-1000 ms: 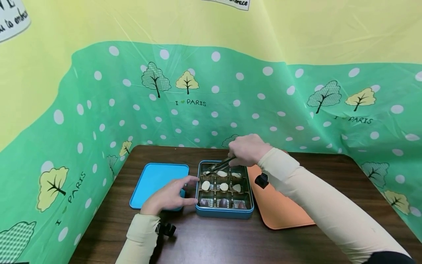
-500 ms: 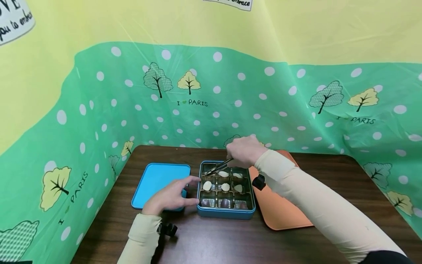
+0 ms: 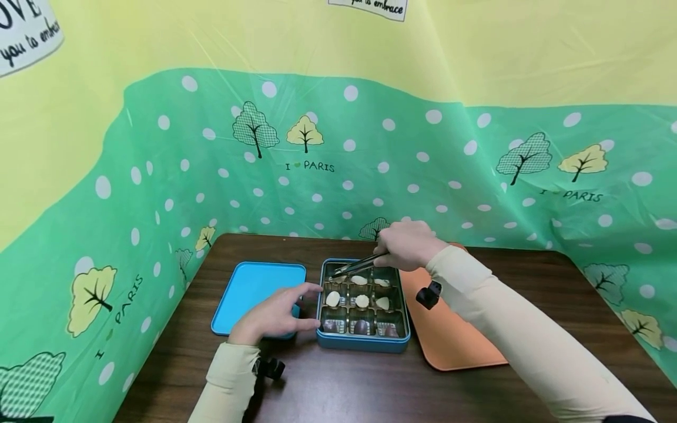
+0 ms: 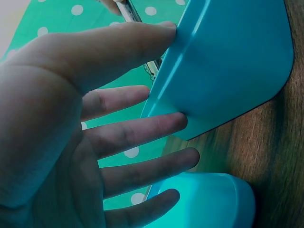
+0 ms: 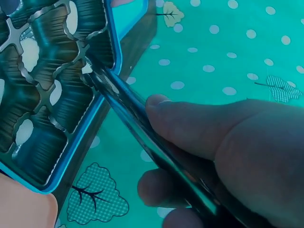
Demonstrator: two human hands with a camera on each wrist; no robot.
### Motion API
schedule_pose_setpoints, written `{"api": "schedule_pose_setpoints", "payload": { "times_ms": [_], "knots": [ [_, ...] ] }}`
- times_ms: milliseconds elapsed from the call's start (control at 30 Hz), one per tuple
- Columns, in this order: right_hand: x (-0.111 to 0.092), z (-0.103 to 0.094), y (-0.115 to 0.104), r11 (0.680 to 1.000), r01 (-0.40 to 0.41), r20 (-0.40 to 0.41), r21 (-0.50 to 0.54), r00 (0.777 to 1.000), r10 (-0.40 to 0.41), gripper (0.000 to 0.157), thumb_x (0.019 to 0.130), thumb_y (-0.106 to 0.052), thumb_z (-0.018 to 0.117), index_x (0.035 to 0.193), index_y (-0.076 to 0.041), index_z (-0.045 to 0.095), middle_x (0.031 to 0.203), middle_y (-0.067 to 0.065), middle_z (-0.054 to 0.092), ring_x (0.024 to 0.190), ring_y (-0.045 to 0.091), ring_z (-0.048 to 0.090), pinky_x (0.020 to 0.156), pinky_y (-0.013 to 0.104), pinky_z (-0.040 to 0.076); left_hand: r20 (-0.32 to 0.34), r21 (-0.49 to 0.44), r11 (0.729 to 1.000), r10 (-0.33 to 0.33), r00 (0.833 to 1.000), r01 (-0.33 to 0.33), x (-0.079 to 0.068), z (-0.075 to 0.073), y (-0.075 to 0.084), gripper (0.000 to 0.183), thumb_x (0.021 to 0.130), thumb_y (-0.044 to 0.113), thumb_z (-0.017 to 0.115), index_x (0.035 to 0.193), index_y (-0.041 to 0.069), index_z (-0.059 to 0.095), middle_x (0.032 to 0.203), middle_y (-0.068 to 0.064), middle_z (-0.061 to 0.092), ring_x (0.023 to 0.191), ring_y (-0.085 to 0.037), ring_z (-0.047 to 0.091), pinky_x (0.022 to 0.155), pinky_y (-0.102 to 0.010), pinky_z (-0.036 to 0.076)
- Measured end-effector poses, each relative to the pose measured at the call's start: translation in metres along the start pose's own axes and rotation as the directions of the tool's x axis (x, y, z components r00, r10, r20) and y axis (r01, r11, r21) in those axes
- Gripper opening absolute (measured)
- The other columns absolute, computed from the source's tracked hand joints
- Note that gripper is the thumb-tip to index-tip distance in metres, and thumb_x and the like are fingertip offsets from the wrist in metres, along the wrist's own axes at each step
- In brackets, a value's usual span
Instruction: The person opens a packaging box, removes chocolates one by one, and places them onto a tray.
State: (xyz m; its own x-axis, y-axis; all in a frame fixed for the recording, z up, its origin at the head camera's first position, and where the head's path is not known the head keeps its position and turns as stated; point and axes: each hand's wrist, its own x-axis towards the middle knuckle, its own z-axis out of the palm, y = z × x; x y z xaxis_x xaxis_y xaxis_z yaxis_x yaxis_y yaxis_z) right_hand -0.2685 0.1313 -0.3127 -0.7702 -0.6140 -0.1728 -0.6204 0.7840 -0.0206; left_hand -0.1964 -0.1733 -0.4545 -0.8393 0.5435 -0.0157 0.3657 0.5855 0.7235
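In the head view a blue box point(image 3: 362, 342) holds a shiny divided insert with several compartments. Pale, roundish flat pieces point(image 3: 362, 301) lie in its middle and back rows; dark pieces point(image 3: 362, 326) lie in the front row. My right hand point(image 3: 409, 244) grips metal tongs point(image 3: 359, 266), whose tips reach into the back left compartment. In the right wrist view a pale piece point(image 5: 87, 68) shows right at the tips; I cannot tell whether they pinch it. My left hand point(image 3: 272, 314) rests against the box's left wall, fingers spread and thumb at the rim.
Left of the box a blue lid point(image 3: 254, 288) lies flat, partly under my left hand. An orange mat point(image 3: 449, 335) lies on the right, partly beneath my right forearm. The brown table point(image 3: 328, 388) ends at a green and yellow patterned cloth point(image 3: 338, 158) behind.
My right hand has shifted a little right with the tongs since half a second ago, the tips staying over the back left compartment. The left hand keeps its place at the box.
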Motion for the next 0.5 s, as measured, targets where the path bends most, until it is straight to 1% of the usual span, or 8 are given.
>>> {"api": "schedule_pose_setpoints", "payload": {
  "times_ms": [100, 167, 233, 300, 367, 433, 500],
  "knots": [
    [-0.005, 0.0, 0.004, 1.0, -0.009, -0.013, 0.02, 1.0, 0.009, 0.024, 0.098, -0.041, 0.075, 0.117, -0.027, 0.083, 0.11, -0.007, 0.08, 0.059, 0.011, 0.054, 0.046, 0.027, 0.034, 0.001, -0.002, 1.0, -0.001, 1.0, 0.001, 0.0, 0.001, 0.0, 0.07, 0.093, 0.035, 0.082, 0.151, 0.01, 0.053, 0.136, -0.011, 0.066, 0.117, -0.032, 0.067, 0.098, -0.053, 0.054],
    [-0.01, -0.002, 0.007, 0.999, -0.006, -0.029, 0.037, 1.0, 0.007, 0.024, 0.098, -0.04, 0.075, 0.117, -0.027, 0.083, 0.107, -0.008, 0.079, 0.059, 0.014, 0.051, 0.046, 0.027, 0.031, 0.002, -0.006, 1.0, -0.002, 1.0, 0.002, 0.0, 0.001, 0.001, 0.07, 0.093, 0.035, 0.082, 0.151, 0.01, 0.052, 0.136, -0.011, 0.066, 0.118, -0.033, 0.067, 0.098, -0.053, 0.054],
    [-0.015, -0.004, 0.011, 0.998, -0.001, -0.046, 0.064, 0.999, 0.004, 0.025, 0.098, -0.039, 0.076, 0.117, -0.025, 0.083, 0.105, -0.008, 0.079, 0.059, 0.012, 0.053, 0.047, 0.028, 0.031, 0.003, -0.011, 1.0, -0.001, 1.0, 0.001, 0.0, 0.001, 0.001, 0.07, 0.093, 0.034, 0.082, 0.151, 0.01, 0.052, 0.136, -0.011, 0.066, 0.119, -0.034, 0.066, 0.099, -0.053, 0.054],
    [-0.021, -0.005, 0.016, 0.996, 0.005, -0.06, 0.092, 0.998, 0.001, 0.025, 0.098, -0.038, 0.076, 0.118, -0.024, 0.083, 0.104, -0.007, 0.078, 0.061, 0.009, 0.055, 0.048, 0.028, 0.034, 0.003, -0.015, 1.0, 0.0, 1.0, 0.0, 0.0, 0.001, 0.001, 0.069, 0.093, 0.033, 0.082, 0.151, 0.01, 0.052, 0.136, -0.012, 0.066, 0.121, -0.035, 0.065, 0.099, -0.054, 0.053],
    [-0.027, -0.006, 0.022, 0.993, 0.018, -0.081, 0.12, 0.997, -0.008, 0.025, 0.098, -0.036, 0.076, 0.118, -0.023, 0.083, 0.108, -0.004, 0.079, 0.064, 0.004, 0.058, 0.049, 0.029, 0.037, 0.003, -0.016, 1.0, 0.001, 1.0, -0.001, 0.001, 0.001, 0.001, 0.07, 0.093, 0.033, 0.082, 0.151, 0.01, 0.051, 0.136, -0.012, 0.066, 0.122, -0.035, 0.065, 0.1, -0.054, 0.053],
    [-0.032, -0.006, 0.028, 0.986, 0.031, -0.096, 0.164, 0.995, -0.016, 0.022, 0.098, -0.034, 0.076, 0.114, -0.022, 0.084, 0.113, 0.0, 0.08, 0.058, 0.005, 0.057, 0.049, 0.028, 0.034, 0.0, -0.01, 1.0, 0.001, 1.0, -0.001, 0.001, 0.001, 0.001, 0.07, 0.093, 0.033, 0.082, 0.151, 0.009, 0.052, 0.136, -0.011, 0.066, 0.123, -0.034, 0.064, 0.1, -0.055, 0.053],
    [-0.037, -0.005, 0.036, 0.977, 0.046, -0.106, 0.206, 0.994, -0.024, 0.016, 0.099, -0.032, 0.075, 0.1, -0.021, 0.087, 0.119, 0.004, 0.078, 0.05, 0.009, 0.053, 0.048, 0.027, 0.029, -0.001, -0.005, 1.0, -0.001, 1.0, 0.001, 0.0, 0.001, 0.0, 0.07, 0.093, 0.033, 0.082, 0.151, 0.01, 0.052, 0.136, -0.01, 0.066, 0.124, -0.033, 0.064, 0.1, -0.054, 0.053]
  ]
}}
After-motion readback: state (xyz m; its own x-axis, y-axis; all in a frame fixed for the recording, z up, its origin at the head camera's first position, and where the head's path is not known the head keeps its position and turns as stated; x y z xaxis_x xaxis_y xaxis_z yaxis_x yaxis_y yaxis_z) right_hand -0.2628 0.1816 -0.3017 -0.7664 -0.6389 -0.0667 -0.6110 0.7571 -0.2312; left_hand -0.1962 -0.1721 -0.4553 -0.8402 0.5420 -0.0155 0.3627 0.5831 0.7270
